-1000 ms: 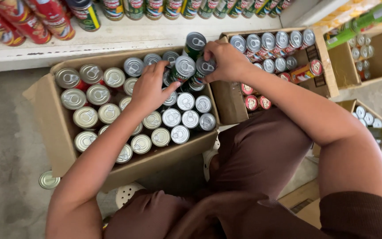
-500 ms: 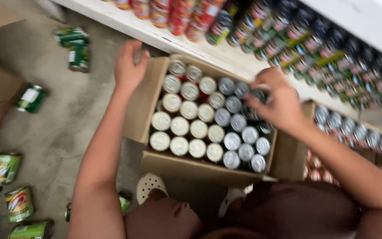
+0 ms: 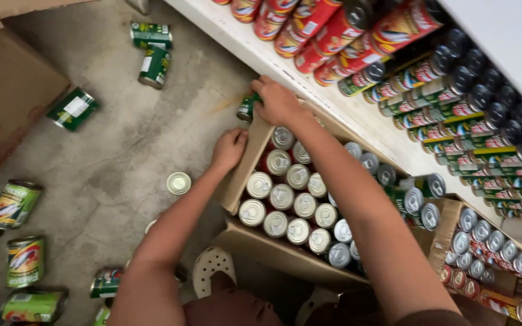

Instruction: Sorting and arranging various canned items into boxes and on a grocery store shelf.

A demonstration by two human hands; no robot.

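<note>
Head view: my right hand (image 3: 278, 101) is closed around a small green can (image 3: 247, 108), fingers wrapped over its top, holding it just past the far corner of the cardboard box (image 3: 240, 181) and above the concrete floor (image 3: 128, 151). My left hand (image 3: 229, 149) rests on the box's side flap, fingers pressed together against the cardboard, apparently to steady the wall. Inside the box, silver-topped cans (image 3: 291, 202) stand upright in tight rows, which keeps them from tipping. Loose green cans (image 3: 152, 57) lie on their sides on the floor. The white shelf (image 3: 285, 60) beside the box carries stacked red and green cans
</note>
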